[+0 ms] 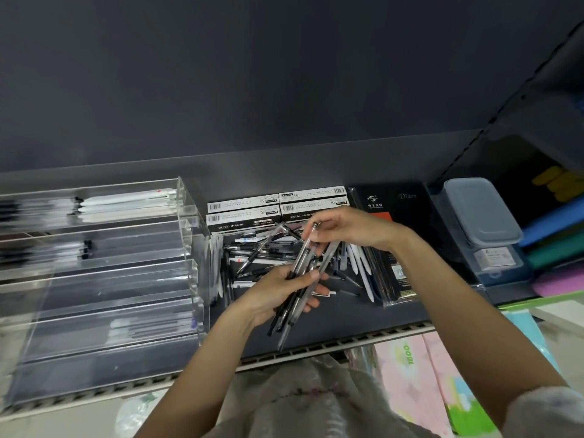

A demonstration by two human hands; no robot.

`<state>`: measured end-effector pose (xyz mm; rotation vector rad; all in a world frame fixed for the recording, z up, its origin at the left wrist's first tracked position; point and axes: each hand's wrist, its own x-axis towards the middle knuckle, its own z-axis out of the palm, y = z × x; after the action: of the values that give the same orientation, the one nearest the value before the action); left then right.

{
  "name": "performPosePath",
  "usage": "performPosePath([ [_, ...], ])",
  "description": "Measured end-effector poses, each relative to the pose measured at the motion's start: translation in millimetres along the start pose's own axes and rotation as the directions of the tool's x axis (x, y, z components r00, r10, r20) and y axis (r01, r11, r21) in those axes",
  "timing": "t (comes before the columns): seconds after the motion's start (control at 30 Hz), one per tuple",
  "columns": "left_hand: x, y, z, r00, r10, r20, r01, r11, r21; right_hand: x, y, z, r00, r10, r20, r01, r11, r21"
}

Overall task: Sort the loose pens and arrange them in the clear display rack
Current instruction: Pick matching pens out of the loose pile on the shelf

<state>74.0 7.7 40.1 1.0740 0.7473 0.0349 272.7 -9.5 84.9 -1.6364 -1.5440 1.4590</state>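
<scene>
- The dark shelf runs under both hands and carries everything named here
- The clear display rack stands on it well to the left of the left hand, stepped in tiers; white pens lie in its top tier, a few darker ones in the tiers below, and blur hides their details
- A black diary in a clear sleeve lies just right of the right hand, partly behind its wrist
- Four white pen boxes sit stacked beyond the hands, near the back of the shelf
- A pile of loose pens lies directly beneath and between the two hands, mostly clear barrels with black grips, with some white ones toward the right
- The left hand is curled around a bundle of pens, thumb pressed across the barrels; the bundle slants up toward the right hand and pokes out below the palm
- The right hand, just above the left, pinches one pen near its top between thumb and fingers; that pen's lower end sits among the bundle in the left hand
</scene>
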Motion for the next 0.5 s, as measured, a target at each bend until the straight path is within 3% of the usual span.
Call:
performPosePath([
  [0.13, 1.6, 3.4, 1.8, 1.0, 0.003, 0.009, -0.003, 1.0, 0.02, 1.0, 0.9, 0.8, 1.0, -0.005, -0.002, 0.005, 1.0, 0.025],
  [0.33, 3.1, 5.1, 1.0, 0.999, -0.005, 0.039, 0.003, 0.998, 0.067, 1.4, 0.5, -0.1, 0.99, -0.005, 0.142, 0.002, 1.0, 0.028],
  [0.5, 2.6, 4.9, 3.5, 0.998, -0.002, 0.058, -0.001, 0.998, 0.059, 0.7, 1.7, 6.4, 0.995, -0.074, 0.067, 0.072, 0.997, 0.042],
])
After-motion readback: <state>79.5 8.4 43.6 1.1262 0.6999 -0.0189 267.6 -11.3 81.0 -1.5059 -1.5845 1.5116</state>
